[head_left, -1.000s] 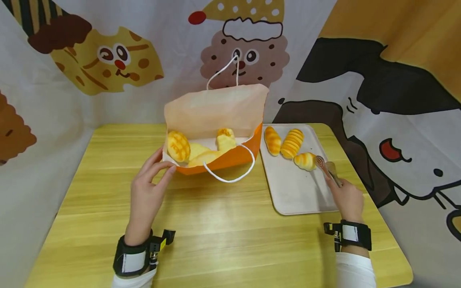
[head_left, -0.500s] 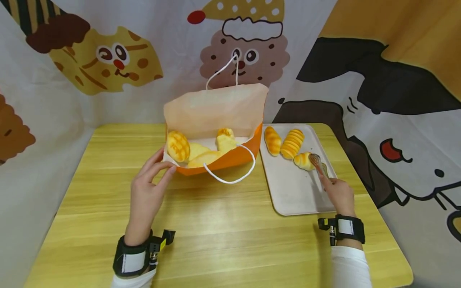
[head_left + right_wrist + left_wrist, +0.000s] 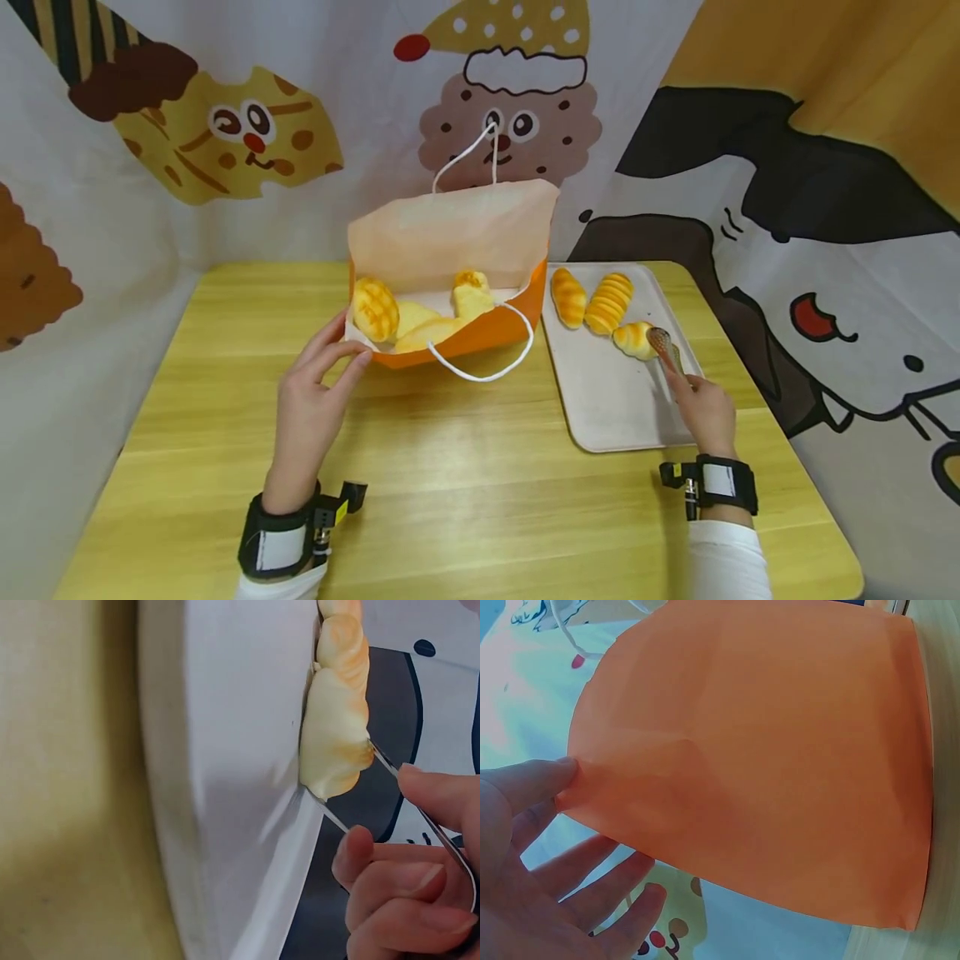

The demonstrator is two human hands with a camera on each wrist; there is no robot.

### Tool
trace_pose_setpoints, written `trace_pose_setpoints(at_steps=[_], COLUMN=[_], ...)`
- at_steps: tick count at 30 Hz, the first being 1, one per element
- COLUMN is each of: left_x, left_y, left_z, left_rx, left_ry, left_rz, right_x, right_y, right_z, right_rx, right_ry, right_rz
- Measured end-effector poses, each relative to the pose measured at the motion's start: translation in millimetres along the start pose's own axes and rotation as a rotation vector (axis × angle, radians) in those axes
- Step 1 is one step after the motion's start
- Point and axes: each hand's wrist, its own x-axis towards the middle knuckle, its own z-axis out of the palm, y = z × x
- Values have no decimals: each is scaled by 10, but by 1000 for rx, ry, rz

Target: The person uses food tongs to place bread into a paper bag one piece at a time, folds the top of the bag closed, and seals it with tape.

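My left hand [image 3: 315, 404] pinches the left corner of an orange paper bag's [image 3: 757, 765] rim between thumb and fingers. The bag leans with its mouth toward me, and a melon-style bun [image 3: 375, 310] and several other breads show inside. My right hand [image 3: 707, 412] grips metal tongs [image 3: 663, 343] over the tray. Their tips sit on either side of a small croissant-shaped bread roll [image 3: 632, 340], which lies on the beige tray [image 3: 611, 408]. In the right wrist view, the tong arms reach both sides of the roll [image 3: 334, 735].
Two more bread rolls, a smooth one [image 3: 568, 297] and a ridged one [image 3: 609, 303], lie at the tray's far end. White cord handles [image 3: 487, 375] loop from the bag. A printed curtain [image 3: 375, 50] hangs behind the wooden table [image 3: 465, 500].
My right hand has moved slightly left, bringing the tongs from the roll's right end to around it. My left hand keeps its hold on the bag.
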Motion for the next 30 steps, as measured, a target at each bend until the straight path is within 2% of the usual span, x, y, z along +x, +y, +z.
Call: trace_pose_setpoints(at_steps=[3, 7, 12, 17, 23, 30], left_x=[-25, -38, -27, -24, -39, -43], left_y=[-15, -16, -15, -14, -5, -9], left_z=[3, -1, -2, -5, -6, -7], left_rx=[4, 1, -7, -11, -10, -27], left_ry=[-4, -6, -4, -8, -19, -12], left_rz=[-5, -10, 0, 17, 21, 31], right_x=[-35, -101, -191, -344, -601, -831], right_y=[36, 32, -145, -569, -1193, -1739], right_z=[-4, -50, -175, -315, -447, -421], right_rx=[10, 38, 101, 176, 251, 301], right_ry=[34, 120, 259, 382, 453, 525], right_rz=[9, 10, -44, -145, -296, -584])
